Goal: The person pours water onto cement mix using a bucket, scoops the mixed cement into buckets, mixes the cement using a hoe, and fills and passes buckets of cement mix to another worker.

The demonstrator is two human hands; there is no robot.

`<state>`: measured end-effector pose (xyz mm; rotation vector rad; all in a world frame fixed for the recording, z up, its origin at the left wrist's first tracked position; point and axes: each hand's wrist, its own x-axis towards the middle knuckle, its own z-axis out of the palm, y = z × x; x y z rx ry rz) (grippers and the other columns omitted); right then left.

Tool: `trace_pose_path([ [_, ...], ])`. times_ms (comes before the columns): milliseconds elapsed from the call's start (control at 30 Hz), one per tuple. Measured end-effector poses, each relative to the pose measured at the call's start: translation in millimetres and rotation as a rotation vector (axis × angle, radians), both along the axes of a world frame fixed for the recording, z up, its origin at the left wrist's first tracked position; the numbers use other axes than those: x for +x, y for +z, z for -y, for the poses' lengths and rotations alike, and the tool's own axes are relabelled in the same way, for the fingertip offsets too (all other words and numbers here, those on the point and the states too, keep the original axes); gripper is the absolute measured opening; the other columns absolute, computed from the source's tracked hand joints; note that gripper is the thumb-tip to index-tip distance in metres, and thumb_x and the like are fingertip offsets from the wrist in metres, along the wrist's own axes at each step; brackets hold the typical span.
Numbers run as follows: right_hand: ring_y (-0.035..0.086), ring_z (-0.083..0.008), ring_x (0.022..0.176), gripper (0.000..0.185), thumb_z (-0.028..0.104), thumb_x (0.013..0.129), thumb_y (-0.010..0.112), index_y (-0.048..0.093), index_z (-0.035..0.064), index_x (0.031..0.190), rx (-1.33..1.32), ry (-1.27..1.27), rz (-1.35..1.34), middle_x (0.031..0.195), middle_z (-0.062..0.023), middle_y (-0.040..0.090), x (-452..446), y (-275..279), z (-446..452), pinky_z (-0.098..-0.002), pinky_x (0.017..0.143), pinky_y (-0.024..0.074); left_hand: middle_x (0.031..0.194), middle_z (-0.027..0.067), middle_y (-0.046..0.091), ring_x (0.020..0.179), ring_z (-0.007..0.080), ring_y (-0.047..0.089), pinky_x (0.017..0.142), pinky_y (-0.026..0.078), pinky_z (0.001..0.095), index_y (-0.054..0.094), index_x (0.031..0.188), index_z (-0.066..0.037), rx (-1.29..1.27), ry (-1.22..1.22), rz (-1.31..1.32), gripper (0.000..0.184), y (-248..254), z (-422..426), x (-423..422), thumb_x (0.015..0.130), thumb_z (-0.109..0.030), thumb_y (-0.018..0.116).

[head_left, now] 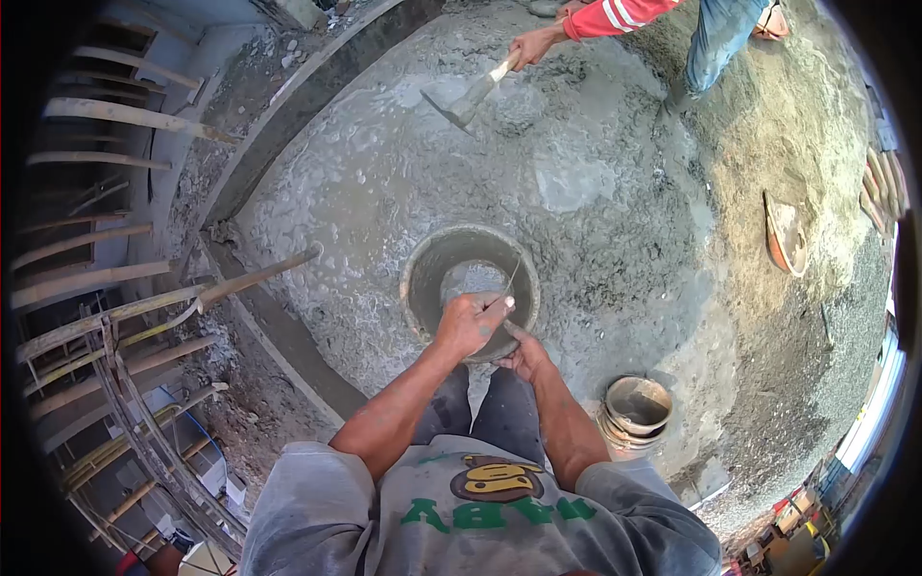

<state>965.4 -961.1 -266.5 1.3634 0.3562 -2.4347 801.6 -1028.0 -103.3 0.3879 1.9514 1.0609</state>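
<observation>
A round grey bucket [416, 293] coated in cement stands in front of my legs on the wet mortar. Over its near part is my left hand [469, 324], its fingers closed around a thin wire-like handle [516, 273] that rises toward the far right of the rim. My right hand [523, 353] is at the bucket's near right rim, thumb on the edge and fingers against the outer wall. A lighter grey patch shows at the bottom of the bucket, partly hidden by my left hand.
A co-worker's hand [535, 46] in a red sleeve holds a hoe [468, 104] over the mortar ahead. Stacked buckets [638, 405] stand at right, with a scoop-like pan [787, 233] farther off. A low concrete edge [288, 125] and bamboo poles [125, 113] line the left.
</observation>
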Motion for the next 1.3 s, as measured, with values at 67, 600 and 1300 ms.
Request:
trace_pose_path([
  [67,0.062,-0.0263,0.093,0.052,0.033,0.082,0.063,0.046,0.0056,0.123,0.05,0.027,0.012,0.109,-0.0127,0.06,-4.8,-25.6,-18.4,-0.0414,0.072,0.0537,0.065,-0.0008,0.056,0.064,0.006,0.046,0.057,0.04,0.0252,0.066,0.086,0.001,0.056,0.097,0.095,0.027,-28.7,-17.0,5.6,0.086,-0.025,0.061],
  [600,0.054,-0.0381,0.1,0.084,0.006,0.068,0.053,0.01,-0.0088,0.138,1.715,0.235,0.584,0.116,-0.0297,0.049,-100.9,-201.0,-275.1,-0.0401,0.089,0.041,0.055,0.0021,0.047,0.056,0.0119,0.045,0.054,0.038,0.0278,0.056,0.065,-0.002,0.171,0.149,0.324,0.056,-336.1,-204.6,-86.0,0.085,-0.054,0.052],
  [1300,0.056,-0.0421,0.102,0.101,0.003,0.071,0.059,-0.009,0.0188,0.144,1.823,0.813,0.192,0.106,-0.027,0.059,-217.4,-296.8,30.9,-0.0402,0.084,0.046,0.056,-0.0028,0.034,0.056,0.0092,0.032,0.052,0.029,0.0307,0.045,0.06,-0.005,0.371,0.496,0.53,0.052,-463.5,204.3,-138.5,0.087,-0.048,0.054],
])
